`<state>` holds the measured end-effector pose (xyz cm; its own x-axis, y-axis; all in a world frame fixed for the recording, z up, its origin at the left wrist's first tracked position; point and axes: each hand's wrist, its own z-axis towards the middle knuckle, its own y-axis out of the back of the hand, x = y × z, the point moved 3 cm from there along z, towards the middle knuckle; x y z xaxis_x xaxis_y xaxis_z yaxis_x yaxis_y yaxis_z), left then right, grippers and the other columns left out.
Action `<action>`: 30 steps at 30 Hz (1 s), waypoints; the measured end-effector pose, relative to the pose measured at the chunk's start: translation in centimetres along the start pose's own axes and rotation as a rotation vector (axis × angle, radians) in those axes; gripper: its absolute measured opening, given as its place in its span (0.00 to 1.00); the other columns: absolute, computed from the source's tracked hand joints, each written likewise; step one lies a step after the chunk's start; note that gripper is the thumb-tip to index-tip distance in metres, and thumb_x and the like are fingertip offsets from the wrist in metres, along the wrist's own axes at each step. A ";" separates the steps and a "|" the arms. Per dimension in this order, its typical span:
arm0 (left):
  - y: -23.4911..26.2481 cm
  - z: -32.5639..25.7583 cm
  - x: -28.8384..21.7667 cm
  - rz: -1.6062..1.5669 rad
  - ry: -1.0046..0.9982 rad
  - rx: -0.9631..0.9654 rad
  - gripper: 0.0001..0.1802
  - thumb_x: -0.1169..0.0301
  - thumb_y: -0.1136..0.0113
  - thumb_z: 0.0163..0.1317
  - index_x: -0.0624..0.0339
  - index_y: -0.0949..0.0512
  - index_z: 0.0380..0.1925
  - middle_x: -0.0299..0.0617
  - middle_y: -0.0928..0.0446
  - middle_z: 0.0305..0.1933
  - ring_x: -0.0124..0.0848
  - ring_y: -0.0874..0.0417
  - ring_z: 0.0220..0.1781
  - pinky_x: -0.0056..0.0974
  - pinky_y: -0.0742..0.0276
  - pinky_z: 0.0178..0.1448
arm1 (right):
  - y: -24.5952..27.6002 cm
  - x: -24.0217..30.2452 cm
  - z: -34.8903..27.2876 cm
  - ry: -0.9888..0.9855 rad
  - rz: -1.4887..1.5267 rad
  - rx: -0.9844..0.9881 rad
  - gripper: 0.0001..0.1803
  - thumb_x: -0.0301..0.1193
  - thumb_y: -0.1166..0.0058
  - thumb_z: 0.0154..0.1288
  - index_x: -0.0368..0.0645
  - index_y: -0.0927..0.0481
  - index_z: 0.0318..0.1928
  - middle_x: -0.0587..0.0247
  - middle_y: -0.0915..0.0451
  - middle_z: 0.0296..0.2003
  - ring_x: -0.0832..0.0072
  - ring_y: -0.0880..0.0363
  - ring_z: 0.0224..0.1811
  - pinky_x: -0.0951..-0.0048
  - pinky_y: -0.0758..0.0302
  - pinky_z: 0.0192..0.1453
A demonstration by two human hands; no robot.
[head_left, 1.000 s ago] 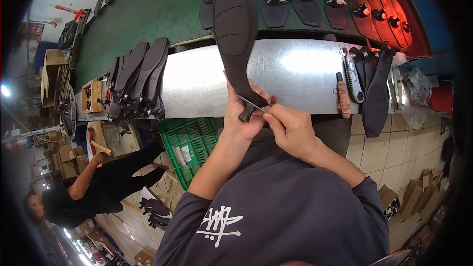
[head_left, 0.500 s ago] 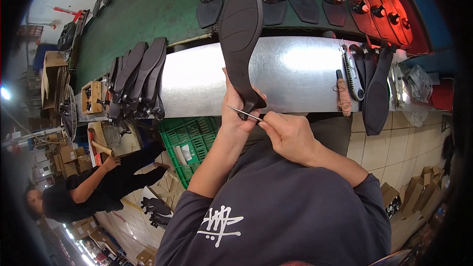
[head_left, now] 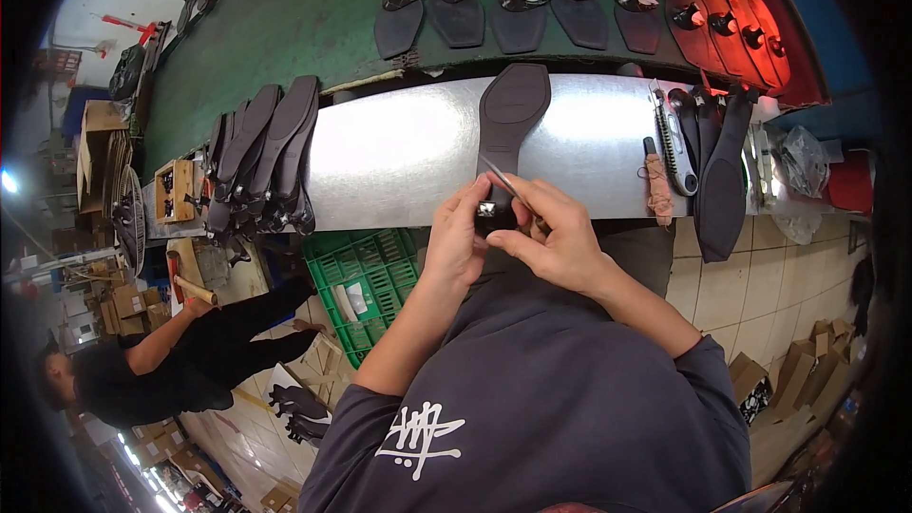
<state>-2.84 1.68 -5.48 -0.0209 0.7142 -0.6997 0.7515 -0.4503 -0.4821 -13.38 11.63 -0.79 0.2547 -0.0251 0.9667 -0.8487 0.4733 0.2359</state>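
A black shoe sole with a heel (head_left: pixel 515 103) reaches away from me over the shiny metal plate, its broad toe end farthest off. My left hand (head_left: pixel 458 236) is closed round the heel end from the left, thumb and fingers against a glossy black part (head_left: pixel 491 213). My right hand (head_left: pixel 553 231) is closed on a thin, pointed metal tool (head_left: pixel 498 173) that slants up and left across the sole. Its fingers also meet the heel end from the right. The tool's grip is hidden in the palm.
Several dark soles (head_left: pixel 275 147) lean at the metal plate's (head_left: pixel 389 157) left end. On its right are a utility knife (head_left: pixel 673 147), a cloth-wrapped tool (head_left: pixel 657 185) and more soles (head_left: pixel 724 190). Sole pieces line the green belt (head_left: pixel 313 24). A green crate (head_left: pixel 366 290) sits below; a person (head_left: pixel 152 361) stands left.
The sole has come down and tilted so its toe end is lower over the plate. My right hand has moved up beside the heel end, and the tool now points up and left.
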 end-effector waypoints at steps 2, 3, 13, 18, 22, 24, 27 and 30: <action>0.2 0.1 0.4 -0.029 -0.004 0.034 0.14 0.65 0.53 0.72 0.65 0.23 0.41 0.43 0.20 0.34 0.32 0.17 0.37 0.34 0.19 0.39 | -0.2 0.1 0.4 0.045 -0.018 0.034 0.29 0.25 0.34 0.53 0.45 0.23 0.58 0.65 0.29 0.27 0.80 0.32 0.23 0.77 0.33 0.26; 0.3 0.2 0.6 -0.042 -0.028 0.041 0.14 0.65 0.52 0.71 0.65 0.23 0.41 0.42 0.20 0.34 0.31 0.17 0.37 0.34 0.20 0.40 | -0.4 -0.4 0.6 0.046 -0.019 0.033 0.29 0.25 0.34 0.53 0.45 0.23 0.58 0.65 0.29 0.27 0.80 0.32 0.23 0.77 0.33 0.26; -0.4 -1.2 -1.5 -0.060 -0.209 -0.046 0.08 0.69 0.42 0.67 0.62 0.18 0.36 0.34 0.19 0.34 0.22 0.21 0.36 0.27 0.26 0.42 | -1.7 0.5 1.3 0.369 -0.060 -0.051 0.22 0.20 0.36 0.53 0.40 0.19 0.51 0.60 0.26 0.29 0.75 0.29 0.25 0.76 0.32 0.27; 2.6 -1.5 -6.0 0.052 -0.268 0.045 0.14 0.73 0.37 0.61 0.69 0.19 0.46 0.37 0.17 0.38 0.22 0.20 0.38 0.28 0.24 0.45 | -0.9 1.8 1.0 0.017 -0.053 0.003 0.34 0.18 0.40 0.54 0.40 0.31 0.64 0.69 0.33 0.30 0.83 0.37 0.25 0.82 0.38 0.27; 7.7 -6.5 -15.8 0.325 -0.454 -0.220 0.18 0.74 0.28 0.51 0.70 0.18 0.42 0.38 0.17 0.35 0.24 0.19 0.36 0.29 0.26 0.46 | 0.7 0.3 1.2 0.030 -0.037 -0.030 0.30 0.16 0.52 0.59 0.35 0.33 0.65 0.70 0.34 0.33 0.85 0.38 0.28 0.84 0.38 0.30; 12.2 -8.0 -20.2 0.424 -0.673 -0.390 0.19 0.73 0.29 0.51 0.70 0.19 0.43 0.39 0.18 0.34 0.26 0.19 0.32 0.30 0.25 0.44 | 1.3 -0.5 1.9 0.046 -0.074 -0.069 0.28 0.17 0.54 0.61 0.35 0.32 0.65 0.69 0.32 0.34 0.84 0.37 0.31 0.84 0.37 0.33; 19.5 -9.0 -27.4 0.345 -0.711 -0.457 0.21 0.68 0.30 0.54 0.68 0.19 0.46 0.41 0.18 0.42 0.26 0.20 0.41 0.31 0.25 0.46 | 2.0 -0.1 2.2 0.023 -0.131 -0.089 0.27 0.18 0.57 0.64 0.36 0.32 0.65 0.68 0.31 0.35 0.82 0.36 0.34 0.81 0.36 0.36; 25.8 -10.6 -31.5 0.420 -0.674 -0.853 0.23 0.63 0.31 0.56 0.67 0.19 0.48 0.45 0.18 0.49 0.32 0.19 0.49 0.34 0.26 0.54 | 2.8 -0.9 2.5 0.028 -0.157 -0.102 0.26 0.18 0.58 0.65 0.36 0.32 0.65 0.64 0.31 0.34 0.79 0.36 0.33 0.80 0.36 0.37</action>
<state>24.19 -26.71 9.69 0.1812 0.0493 -0.9822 0.9769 0.1057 0.1856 -17.18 10.80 -0.72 0.3941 -0.0821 0.9154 -0.7466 0.5522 0.3709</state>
